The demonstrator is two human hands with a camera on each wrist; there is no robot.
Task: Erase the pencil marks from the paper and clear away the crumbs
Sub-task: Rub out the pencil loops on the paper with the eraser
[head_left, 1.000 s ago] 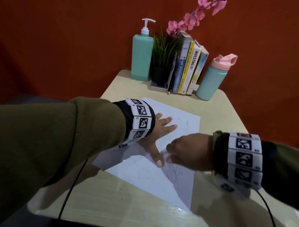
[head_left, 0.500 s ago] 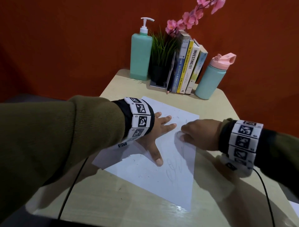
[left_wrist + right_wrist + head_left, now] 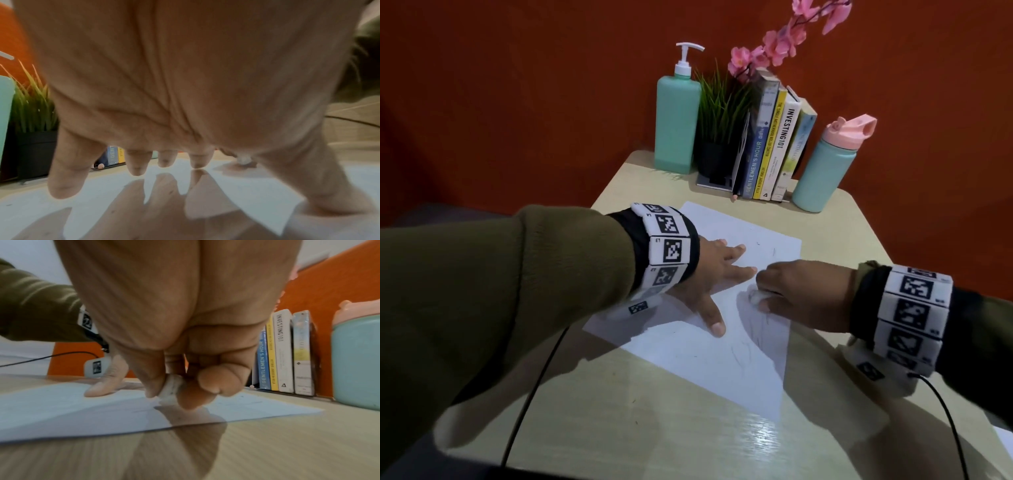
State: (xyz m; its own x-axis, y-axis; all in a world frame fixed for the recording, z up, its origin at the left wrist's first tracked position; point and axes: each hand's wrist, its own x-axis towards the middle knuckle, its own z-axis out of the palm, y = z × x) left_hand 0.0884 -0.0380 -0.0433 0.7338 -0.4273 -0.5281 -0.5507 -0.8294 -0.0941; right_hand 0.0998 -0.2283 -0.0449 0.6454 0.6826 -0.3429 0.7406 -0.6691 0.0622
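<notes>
A white sheet of paper (image 3: 722, 359) lies slanted on the beige table (image 3: 619, 411), with faint pencil scribbles (image 3: 743, 353) near its middle. My left hand (image 3: 714, 274) lies flat on the paper with fingers spread, thumb pointing toward me. My right hand (image 3: 784, 291) pinches a small white eraser (image 3: 756, 296) and presses it on the paper just right of the left hand. In the right wrist view the eraser (image 3: 171, 388) sits between thumb and fingers, touching the paper (image 3: 61, 410). The left wrist view shows my left fingers (image 3: 68, 170) spread over the sheet.
At the table's back stand a teal pump bottle (image 3: 676, 113), a potted grass plant (image 3: 722, 137), a row of books (image 3: 774, 144) and a teal flask with a pink lid (image 3: 828, 164). A pencil (image 3: 738, 171) leans by the books. Cables trail from both wrists.
My right hand with the eraser went from the lower scribbles up the paper, then came back a little toward me and the left hand. The left hand stayed flat in place.
</notes>
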